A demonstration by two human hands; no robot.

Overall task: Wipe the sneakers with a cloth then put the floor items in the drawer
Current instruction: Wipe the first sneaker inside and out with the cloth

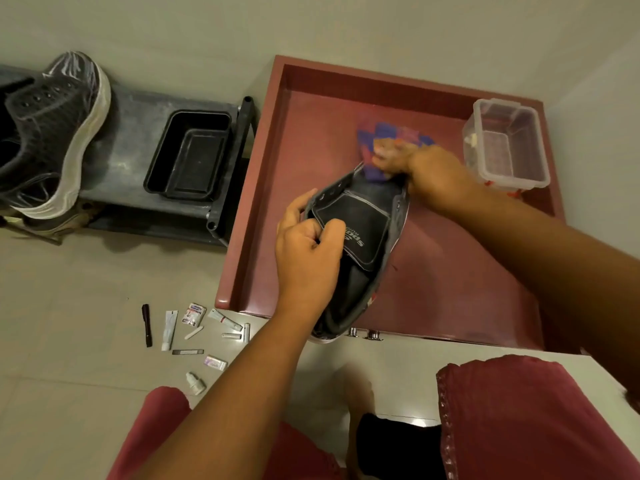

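Midway through the wiping step, a black sneaker (356, 244) is held over an open maroon drawer (263, 188). The left hand (308, 251) is closed on the shoe's tongue and collar, pinching it firm, while the right hand (415, 168) is clamped on a blue-and-purple cloth (377, 133) pressed at the toe end; that hand is blurred, so its exact contact cannot be told. For the step to be done well, the tongue should be kept pulled back and the shoe braced, so that the cloth can be drawn in firm strokes along the upper and round to the sole edge, with the shoe turned to reach each side.

A clear plastic lidded box (509, 147) is seen inside the drawer's far right corner. Left of the drawer, a second sneaker (52, 133) wrapped in clear film is propped on a dark shoe rack (138, 133), beside a black plastic tray (190, 154). On the tiled floor near the drawer's corner, the small items (194, 337) are scattered untouched: a black pen (147, 325), 2 tubes, sachets and a dropper bottle (194, 382).
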